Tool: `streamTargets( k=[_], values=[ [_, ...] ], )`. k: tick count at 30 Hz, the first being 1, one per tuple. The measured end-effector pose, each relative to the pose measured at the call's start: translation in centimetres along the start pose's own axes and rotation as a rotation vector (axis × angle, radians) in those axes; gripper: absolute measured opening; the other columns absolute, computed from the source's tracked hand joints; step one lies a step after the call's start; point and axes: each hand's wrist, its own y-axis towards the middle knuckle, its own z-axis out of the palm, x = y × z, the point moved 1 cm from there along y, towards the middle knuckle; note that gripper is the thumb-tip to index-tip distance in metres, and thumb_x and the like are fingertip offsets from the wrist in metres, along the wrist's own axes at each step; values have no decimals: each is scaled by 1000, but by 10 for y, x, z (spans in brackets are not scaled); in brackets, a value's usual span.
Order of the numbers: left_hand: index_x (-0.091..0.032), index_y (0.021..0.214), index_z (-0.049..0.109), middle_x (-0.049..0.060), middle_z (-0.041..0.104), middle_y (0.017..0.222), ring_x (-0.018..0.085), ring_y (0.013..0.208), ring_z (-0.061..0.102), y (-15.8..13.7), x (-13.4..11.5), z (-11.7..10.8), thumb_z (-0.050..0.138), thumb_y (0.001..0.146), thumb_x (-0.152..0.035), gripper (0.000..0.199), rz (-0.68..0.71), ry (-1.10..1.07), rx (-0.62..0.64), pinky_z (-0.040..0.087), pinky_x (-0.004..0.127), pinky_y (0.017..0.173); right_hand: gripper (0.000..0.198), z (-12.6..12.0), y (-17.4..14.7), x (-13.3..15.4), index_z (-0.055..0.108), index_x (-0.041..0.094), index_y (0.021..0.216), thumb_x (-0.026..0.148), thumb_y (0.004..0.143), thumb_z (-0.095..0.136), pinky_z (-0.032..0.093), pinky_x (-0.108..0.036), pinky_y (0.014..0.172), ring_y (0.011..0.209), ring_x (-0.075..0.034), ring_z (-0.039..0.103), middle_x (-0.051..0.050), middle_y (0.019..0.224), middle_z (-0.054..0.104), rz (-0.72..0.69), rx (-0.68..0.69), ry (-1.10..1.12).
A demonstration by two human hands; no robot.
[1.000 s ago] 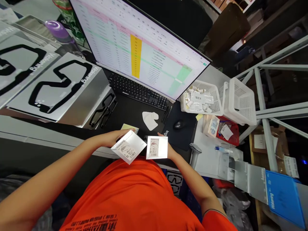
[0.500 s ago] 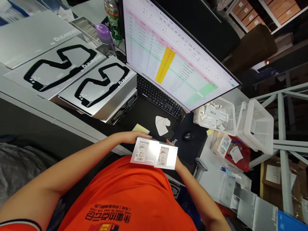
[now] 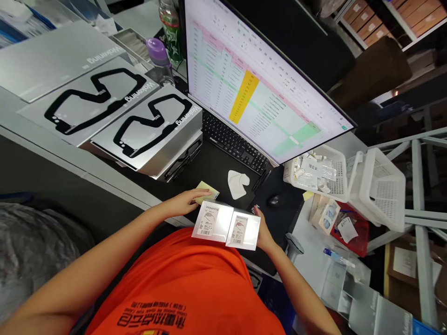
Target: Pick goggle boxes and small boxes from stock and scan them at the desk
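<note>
Two silver packages [image 3: 223, 225] with printed "Wakening" labels are side by side, close in front of my orange shirt. My right hand [image 3: 264, 231] is closed at the right package's edge, with its thumb by the upper corner; the fingers behind are hidden. Beyond the left package, my left hand [image 3: 188, 201] has its fingers over a yellow note pad [image 3: 211, 190], apparently gripping it; the thumb is hard to see. A white cut-out sheet [image 3: 238, 184] lies on the black desk mat just past the packages.
Large silver "Wakening" boxes [image 3: 150, 125] are stacked at the left. A keyboard [image 3: 233, 142] runs beneath the monitor [image 3: 258, 79]. To the right are a mouse [image 3: 274, 200], a white basket [image 3: 338, 181] of small packets, a scanner [image 3: 294, 245] and a red tray [image 3: 359, 235].
My left hand has left the left package and moved onto the yellow pad. My right hand shows more at the packages' right edge. The whole view has shifted slightly.
</note>
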Motion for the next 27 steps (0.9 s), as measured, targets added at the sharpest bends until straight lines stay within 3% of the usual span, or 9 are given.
streamTargets(
  k=[4,6,8,11,15,18,21,24,27],
  values=[
    [-22,159,42,14,32,172,35,156,35,-36,-11,11,56,91,-65,82,47,57,-204,37,52,125,67,-43,5,-18,39,18,157,38,95,56,31,-61,127,150,-33,40,-20,154,46,-8,-429,-298],
    [-32,164,31,10,26,175,35,159,29,-55,-18,24,64,90,-62,86,166,239,-394,32,54,128,63,-61,17,-32,42,13,153,40,96,50,33,-61,125,148,-35,41,-23,151,47,41,-648,-380],
    [-42,166,21,7,19,177,38,159,28,-68,-24,40,76,83,-61,101,316,500,-422,29,61,129,67,-71,35,-47,45,6,149,47,95,48,35,-62,123,147,-40,41,-28,148,47,106,-813,-404],
    [-40,168,17,13,16,176,51,156,26,-72,-29,61,89,64,-64,128,469,801,-414,24,78,124,82,-72,66,-65,46,0,146,60,91,47,38,-63,119,145,-47,41,-34,147,47,187,-923,-371],
    [-35,169,13,18,25,172,54,152,33,-56,-13,80,89,51,-73,146,518,1040,-347,24,82,121,87,-56,86,-74,49,1,146,67,89,45,46,-62,112,140,-51,49,-35,146,50,223,-981,-379],
    [-30,169,19,20,37,166,50,148,43,-40,11,85,80,56,-80,138,638,1211,-475,26,74,123,88,-40,84,-76,50,3,147,70,90,44,50,-64,107,138,-53,51,-37,150,46,229,-1091,-444],
    [-28,165,35,16,50,160,38,154,39,-29,23,82,68,77,-71,104,792,1387,-694,20,60,130,94,-23,84,-76,50,2,149,75,89,44,52,-66,102,136,-55,52,-39,152,43,257,-1183,-493],
    [-26,157,51,12,56,156,31,155,36,-24,16,78,58,91,-63,75,936,1458,-776,14,48,134,98,-8,91,-71,49,2,149,78,88,44,51,-66,100,129,-55,57,-39,151,45,282,-1202,-529],
    [-25,148,59,11,63,149,32,156,35,-24,2,77,57,98,-57,60,920,1476,-781,13,50,134,94,-2,101,-66,50,-1,147,75,91,41,50,-66,100,124,-53,60,-40,149,46,328,-1234,-557]
  ],
)
